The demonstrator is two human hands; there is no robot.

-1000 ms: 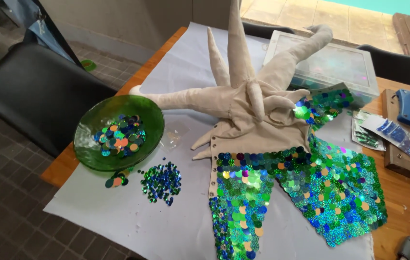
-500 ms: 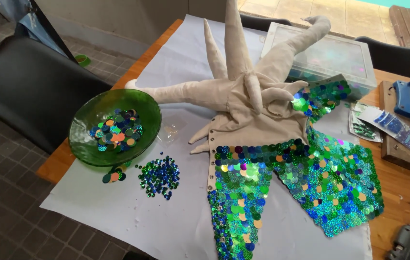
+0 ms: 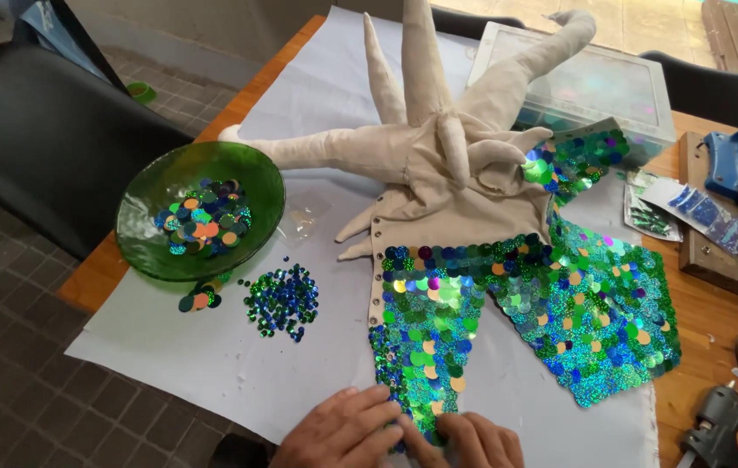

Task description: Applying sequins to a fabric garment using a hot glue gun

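- Left hand (image 3: 340, 431) and right hand (image 3: 473, 442) just popped in at the counter's near edge, fingers flat on the sequined fabric (image 3: 473, 321), gripping nothing.
- Fabric's green-blue, shiny, half beige.

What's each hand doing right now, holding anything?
Left hand: flat, fingers spread, pressing on the lower edge of the sequined fabric piece; nothing gripped.
Right hand: on the same edge, fingers curled; grip cannot be told.
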